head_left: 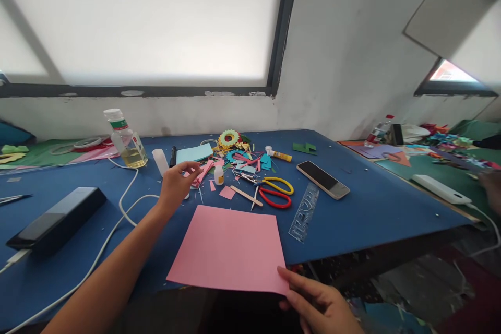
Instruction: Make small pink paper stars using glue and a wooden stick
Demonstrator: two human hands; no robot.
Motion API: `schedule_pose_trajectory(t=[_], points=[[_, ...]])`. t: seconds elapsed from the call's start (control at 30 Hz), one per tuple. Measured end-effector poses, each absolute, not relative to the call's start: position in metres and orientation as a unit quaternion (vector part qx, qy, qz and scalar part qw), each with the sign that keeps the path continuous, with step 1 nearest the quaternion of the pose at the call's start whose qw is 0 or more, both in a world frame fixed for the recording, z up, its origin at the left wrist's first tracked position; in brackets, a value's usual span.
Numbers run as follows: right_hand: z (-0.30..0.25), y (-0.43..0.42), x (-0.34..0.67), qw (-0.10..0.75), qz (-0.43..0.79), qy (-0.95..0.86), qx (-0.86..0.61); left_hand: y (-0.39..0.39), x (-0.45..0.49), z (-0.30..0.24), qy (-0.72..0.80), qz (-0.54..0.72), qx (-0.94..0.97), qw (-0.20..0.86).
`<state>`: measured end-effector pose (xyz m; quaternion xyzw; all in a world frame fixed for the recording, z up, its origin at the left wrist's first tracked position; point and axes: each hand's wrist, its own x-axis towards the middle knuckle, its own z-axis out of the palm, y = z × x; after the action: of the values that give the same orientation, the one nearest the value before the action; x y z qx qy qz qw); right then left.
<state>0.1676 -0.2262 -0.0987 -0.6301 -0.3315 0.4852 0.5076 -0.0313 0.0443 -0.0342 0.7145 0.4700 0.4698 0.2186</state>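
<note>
My right hand (313, 300) pinches the lower right corner of a pink sheet of paper (235, 250) between thumb and fingers. The sheet lies partly on the blue table and juts past its front edge. Over the paper scraps, my left hand (179, 183) has its fingertips drawn together; whatever they may hold is too small to make out. Pink strips (204, 172) lie just behind those fingers. Close by stand a small white glue bottle (219, 175) and a white cylindrical container (160, 160). Beyond the sheet are a wooden stick (246, 195) and red and yellow-handled scissors (277, 192).
A phone (323, 179) and clear stencil ruler (304, 212) lie right. On the left are a bottle of yellowish liquid (131, 143), a black power bank (57, 219) and a white cable (121, 203). Behind sit light blue paper (194, 153) and a glue stick (281, 155). Another person's hand (491, 188) shows far right.
</note>
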Motion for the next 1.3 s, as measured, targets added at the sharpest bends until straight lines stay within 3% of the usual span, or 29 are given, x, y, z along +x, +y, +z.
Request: schedule_pose_trajectory(t=[0.2,0.57,0.67,0.8,0.97,1.3], points=[[-0.095,-0.209,0.176,0.444,0.501,-0.365,-0.647,0.043,-0.030,-0.033,0.467,0.471,0.715,0.220],[-0.091,-0.212,0.190,0.421,0.449,-0.373,-0.694,0.042,-0.032,-0.028,0.476,0.479,0.699,0.235],[-0.081,-0.211,0.197,0.405,0.415,-0.377,-0.722,0.041,-0.030,-0.028,0.461,0.483,0.703,0.244],[-0.065,-0.207,0.207,0.399,0.282,-0.412,-0.769,0.037,-0.026,-0.030,0.433,0.483,0.717,0.255],[-0.042,-0.173,0.212,0.234,0.114,-0.604,-0.753,0.035,-0.022,-0.037,0.413,0.476,0.733,0.257],[-0.029,-0.044,0.187,0.040,0.085,-0.740,-0.666,0.032,-0.016,-0.048,0.390,0.434,0.768,0.266]])
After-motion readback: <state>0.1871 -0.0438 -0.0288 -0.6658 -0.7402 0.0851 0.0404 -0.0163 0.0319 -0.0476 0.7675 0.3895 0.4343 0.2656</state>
